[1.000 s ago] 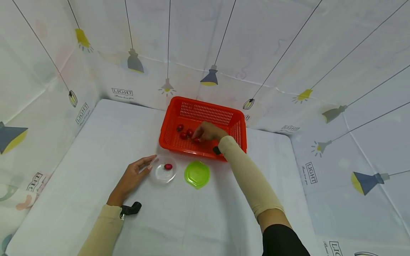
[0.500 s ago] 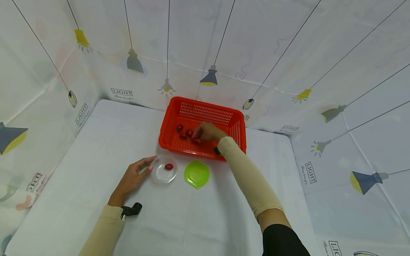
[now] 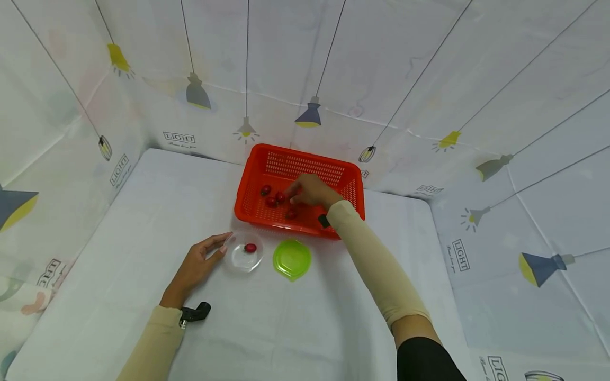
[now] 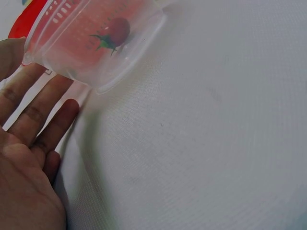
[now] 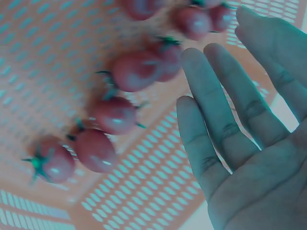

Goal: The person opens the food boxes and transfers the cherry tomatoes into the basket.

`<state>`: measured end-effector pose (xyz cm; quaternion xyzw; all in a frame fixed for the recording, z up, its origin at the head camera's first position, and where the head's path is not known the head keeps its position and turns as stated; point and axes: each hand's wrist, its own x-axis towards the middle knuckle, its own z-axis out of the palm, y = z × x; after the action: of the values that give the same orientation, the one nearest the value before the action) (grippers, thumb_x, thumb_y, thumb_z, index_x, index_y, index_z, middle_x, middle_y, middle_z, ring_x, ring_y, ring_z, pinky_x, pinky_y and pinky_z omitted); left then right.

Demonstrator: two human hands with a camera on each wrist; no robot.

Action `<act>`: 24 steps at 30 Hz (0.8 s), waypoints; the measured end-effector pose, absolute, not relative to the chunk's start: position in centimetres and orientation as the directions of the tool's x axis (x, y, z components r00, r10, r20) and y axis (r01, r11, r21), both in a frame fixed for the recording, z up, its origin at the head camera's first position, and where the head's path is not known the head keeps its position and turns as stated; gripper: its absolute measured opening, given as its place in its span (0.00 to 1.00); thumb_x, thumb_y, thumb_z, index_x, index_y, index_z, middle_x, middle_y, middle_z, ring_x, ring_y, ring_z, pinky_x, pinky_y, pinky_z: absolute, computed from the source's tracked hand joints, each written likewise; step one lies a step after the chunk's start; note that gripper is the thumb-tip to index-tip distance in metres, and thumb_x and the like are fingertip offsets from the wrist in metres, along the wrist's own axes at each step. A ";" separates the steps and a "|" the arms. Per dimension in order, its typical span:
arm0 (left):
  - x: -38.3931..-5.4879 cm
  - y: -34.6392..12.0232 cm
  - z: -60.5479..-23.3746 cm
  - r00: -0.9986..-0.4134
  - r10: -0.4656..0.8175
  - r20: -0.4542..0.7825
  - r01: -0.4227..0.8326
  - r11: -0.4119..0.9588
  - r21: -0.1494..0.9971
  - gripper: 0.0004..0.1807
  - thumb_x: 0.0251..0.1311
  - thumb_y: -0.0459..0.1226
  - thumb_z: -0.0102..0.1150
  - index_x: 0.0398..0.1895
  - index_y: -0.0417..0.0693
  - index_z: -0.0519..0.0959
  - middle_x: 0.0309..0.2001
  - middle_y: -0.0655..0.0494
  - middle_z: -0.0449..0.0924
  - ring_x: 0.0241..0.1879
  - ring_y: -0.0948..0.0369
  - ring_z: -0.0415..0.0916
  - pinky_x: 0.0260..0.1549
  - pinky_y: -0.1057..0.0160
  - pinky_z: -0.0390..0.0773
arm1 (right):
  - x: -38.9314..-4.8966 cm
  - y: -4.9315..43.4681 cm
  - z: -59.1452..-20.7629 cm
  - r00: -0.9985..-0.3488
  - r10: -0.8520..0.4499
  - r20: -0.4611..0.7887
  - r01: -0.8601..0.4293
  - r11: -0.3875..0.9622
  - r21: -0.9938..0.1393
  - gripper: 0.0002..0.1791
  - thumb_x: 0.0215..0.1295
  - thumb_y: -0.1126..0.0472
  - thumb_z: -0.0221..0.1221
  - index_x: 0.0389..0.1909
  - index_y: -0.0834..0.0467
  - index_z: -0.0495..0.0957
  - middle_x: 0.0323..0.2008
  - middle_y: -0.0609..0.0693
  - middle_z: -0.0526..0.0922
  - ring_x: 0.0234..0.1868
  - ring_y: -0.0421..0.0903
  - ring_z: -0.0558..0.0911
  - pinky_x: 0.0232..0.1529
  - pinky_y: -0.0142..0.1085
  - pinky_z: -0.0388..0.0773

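A clear plastic tub (image 3: 243,252) stands on the table with one cherry tomato (image 3: 250,247) inside it. My left hand (image 3: 195,267) touches the tub's left side with mostly straight fingers; the left wrist view shows its fingertips (image 4: 71,106) beside the tub wall. Inside the red basket (image 3: 241,203), my right hand (image 3: 312,190) hovers above several cherry tomatoes. In the right wrist view its fingers (image 5: 194,139) are stretched out and hold nothing visible. A row of cherry tomatoes (image 5: 115,115) with green stems lies beside them. One cherry tomato (image 3: 290,214) lies just below that hand.
A bright green lid (image 3: 292,259) lies right of the tub, in front of the basket. The white-covered table (image 3: 267,323) meets printed fabric walls (image 3: 286,69) behind and at the sides. The right forearm (image 3: 376,259) crosses the basket's front rim.
My right hand has lifted slightly up and away from the cherry tomato its fingertips were at, and that tomato now lies uncovered in the basket. The left hand and tub keep their place.
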<state>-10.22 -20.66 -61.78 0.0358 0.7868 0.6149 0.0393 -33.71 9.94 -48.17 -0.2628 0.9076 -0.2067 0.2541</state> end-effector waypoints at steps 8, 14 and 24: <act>-10.1 -20.7 -61.8 -0.994 0.103 -0.023 0.003 0.253 0.967 0.23 0.79 0.41 0.58 0.74 0.58 0.76 0.72 0.51 0.78 0.79 0.49 0.65 0.81 0.33 0.53 | -31.2 8.8 -44.7 -0.764 -0.606 -0.220 -0.399 0.712 -0.578 0.15 0.73 0.57 0.68 0.58 0.47 0.89 0.55 0.45 0.90 0.56 0.45 0.81 0.61 0.43 0.83; -10.4 -20.8 -61.9 -0.994 0.110 -0.009 0.019 0.248 0.968 0.23 0.79 0.40 0.58 0.74 0.58 0.76 0.72 0.52 0.79 0.79 0.50 0.65 0.81 0.36 0.54 | -27.7 7.4 -42.2 -0.746 -0.657 -0.108 -0.477 0.640 -0.603 0.16 0.72 0.55 0.70 0.58 0.45 0.89 0.50 0.44 0.91 0.45 0.44 0.82 0.48 0.38 0.84; -10.3 -20.7 -61.8 -0.994 0.110 -0.017 0.009 0.230 0.973 0.24 0.79 0.40 0.58 0.75 0.57 0.75 0.72 0.51 0.79 0.78 0.49 0.66 0.81 0.33 0.52 | -22.9 5.8 -42.2 -0.641 -0.768 0.017 -0.602 0.488 -0.632 0.17 0.69 0.59 0.72 0.57 0.50 0.88 0.50 0.43 0.91 0.48 0.44 0.84 0.53 0.38 0.87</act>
<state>-10.30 -20.67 -61.77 0.0380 0.7831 0.6193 0.0411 -22.93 5.76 -42.18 -0.4019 0.8521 -0.3072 0.1346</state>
